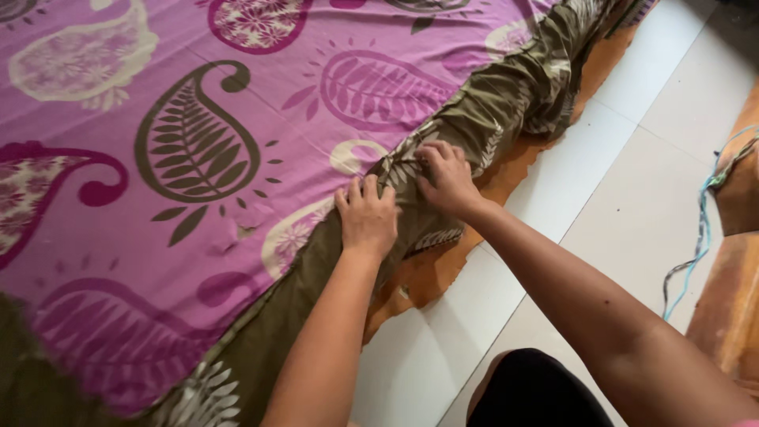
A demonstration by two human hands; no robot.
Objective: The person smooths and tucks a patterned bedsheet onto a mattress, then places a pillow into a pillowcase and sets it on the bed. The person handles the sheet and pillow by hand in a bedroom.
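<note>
Both hands on the olive-green leaf-print border (474, 119) of the pink/purple paisley cotton bedsheet (158, 158), which is spread over an orange-brown mattress (431, 273) on the floor. Left hand (368, 217) is palm-down, fingers curled loosely, pressing the border flat w/o pinching anything. Right hand (445, 175) is just beside it, farther from the body, fingertips bent in and pinching a fold of the same green border; grip looks closed on fabric, thumb hidden so can't confirm 100%. Status, judged from how things lie: sheet top looks mostly smooth to the left of the hands, so the spreading part looks done. Edge work is partial. Beyond the right hand the border is bunched and rumpled along the mattress side, not tucked or straightened yet. Nearer the body, below the left hand, the border lies flatter, but orange mattress edge pokes out to the right of it, so coverage there isn't complete either. Approx mid-way on this side, imo. Right of both arms: white tiled floor (632, 198), and well apart at the far right a blue-green cord (702, 229) hanging by a brown wooden piece (739, 261). Dark-clothed knee (538, 391) sits under the right forearm.
</note>
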